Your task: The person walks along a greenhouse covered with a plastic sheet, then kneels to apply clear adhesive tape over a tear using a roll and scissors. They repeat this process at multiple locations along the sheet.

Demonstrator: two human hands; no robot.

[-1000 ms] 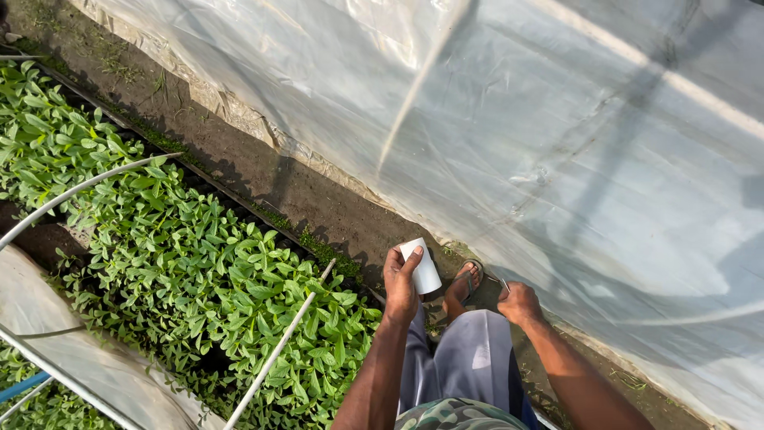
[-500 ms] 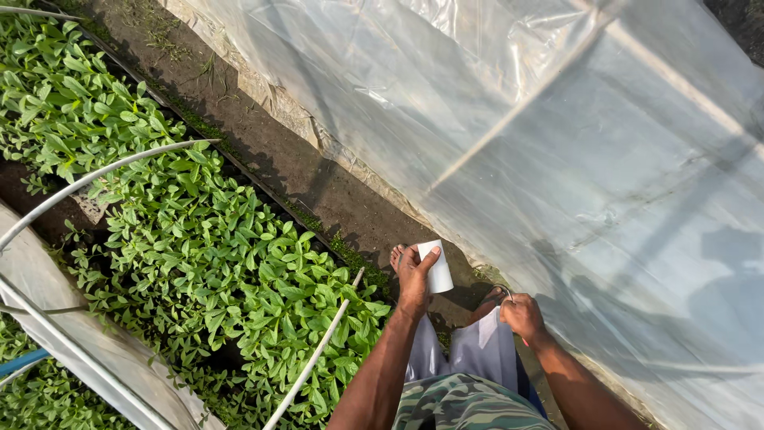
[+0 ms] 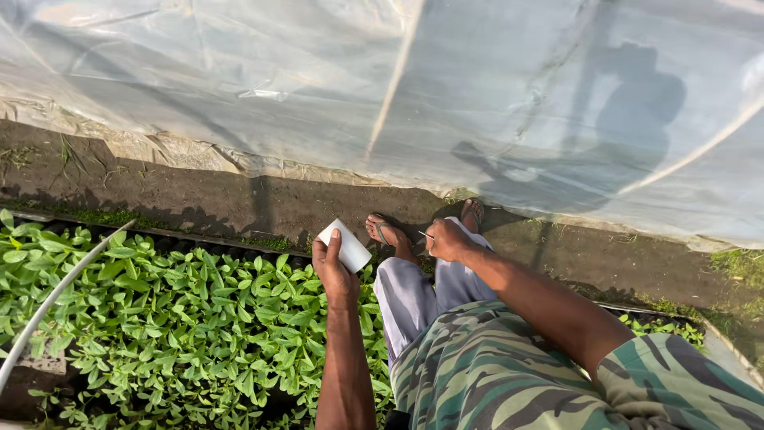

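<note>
The left hand (image 3: 333, 267) is raised over the edge of the seedling bed, its fingers wrapped around a small white cup (image 3: 345, 245) that tilts away toward the soil path; the thumb lies across the near side of the cup and the open rim points up and to the right. The right hand (image 3: 447, 240) is closed in a loose fist just to the right of the cup, pinching a thin pale stick (image 3: 426, 235) whose tip pokes out to the left toward the cup without touching it. Below the hands the person's legs in light grey trousers (image 3: 414, 291) stand on the dark soil path (image 3: 207, 203), with sandalled feet (image 3: 383, 228) pointing toward a white plastic sheet (image 3: 334, 87) that covers the far side and carries the person's shadow. A camouflage shirt (image 3: 509, 378) fills the lower right. To the left, dense green seedlings (image 3: 159, 318) grow in black trays (image 3: 199, 239) whose edge runs along the path, and a curved white hoop (image 3: 56, 299) arches over them. More seedlings (image 3: 660, 328) show at the right beyond the right arm.
</note>
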